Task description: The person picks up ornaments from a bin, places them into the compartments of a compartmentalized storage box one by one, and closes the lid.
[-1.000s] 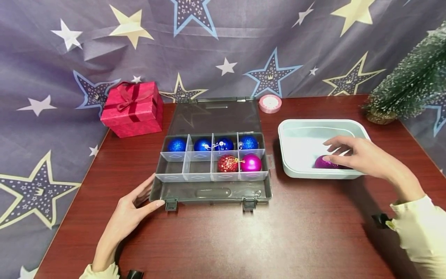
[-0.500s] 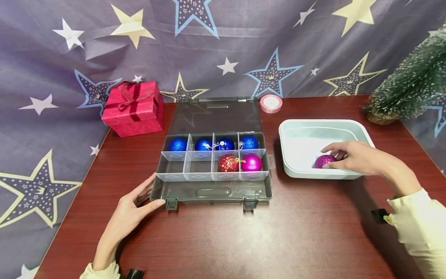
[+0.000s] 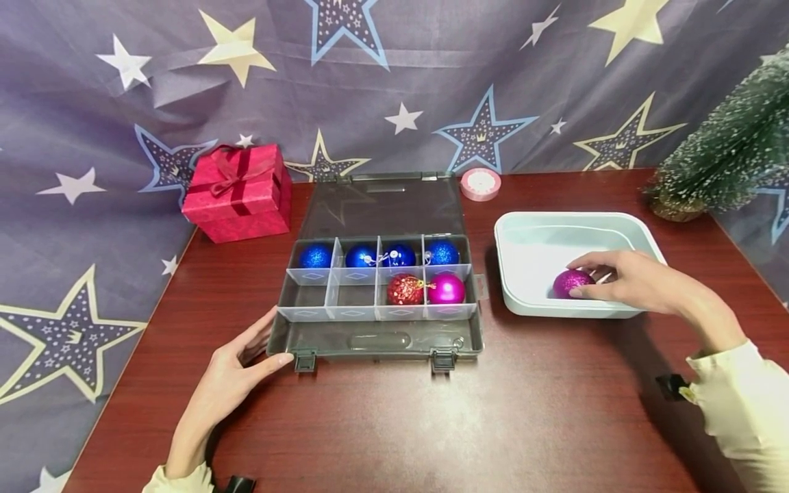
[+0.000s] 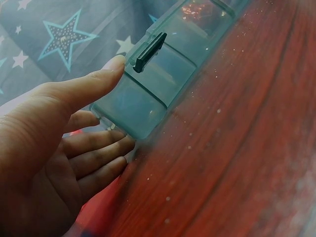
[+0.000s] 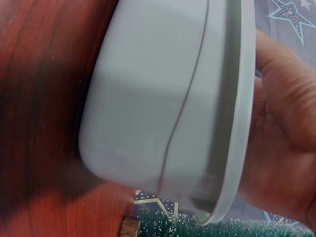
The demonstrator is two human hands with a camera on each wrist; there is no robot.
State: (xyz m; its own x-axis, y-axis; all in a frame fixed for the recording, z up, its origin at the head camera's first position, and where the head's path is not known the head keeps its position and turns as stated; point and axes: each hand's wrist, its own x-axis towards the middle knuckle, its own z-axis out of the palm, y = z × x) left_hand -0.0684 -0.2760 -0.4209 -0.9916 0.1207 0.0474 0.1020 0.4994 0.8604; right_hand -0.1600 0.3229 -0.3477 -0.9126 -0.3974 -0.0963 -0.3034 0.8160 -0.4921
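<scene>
Inside the pale green tub [image 3: 511, 287], my right hand [image 3: 641, 281] holds a glittery purple Christmas ball [image 3: 570, 283] between thumb and fingers. The tub wall hides that hand's fingertips in the right wrist view. My left hand [image 3: 231, 376] rests against the near left corner of a grey divided plastic case [image 3: 370, 346], thumb at its front edge and fingers along its side. Several blue balls [image 3: 316, 256] fill the back row of compartments. In the row before it, a red ball [image 3: 405, 289] and a shiny magenta ball [image 3: 446, 288] sit on the right.
The case's lid [image 3: 382, 205] lies folded back. A red gift box [image 3: 239, 195] stands at the back left, a pink ribbon roll [image 3: 481, 184] behind the case, and a small artificial tree [image 3: 727, 150] at the back right. A starry cloth [image 3: 401, 82] hangs behind the table.
My right hand has closed around the purple ball, which has shifted slightly left and up within the tub. The left hand stays at the case corner.
</scene>
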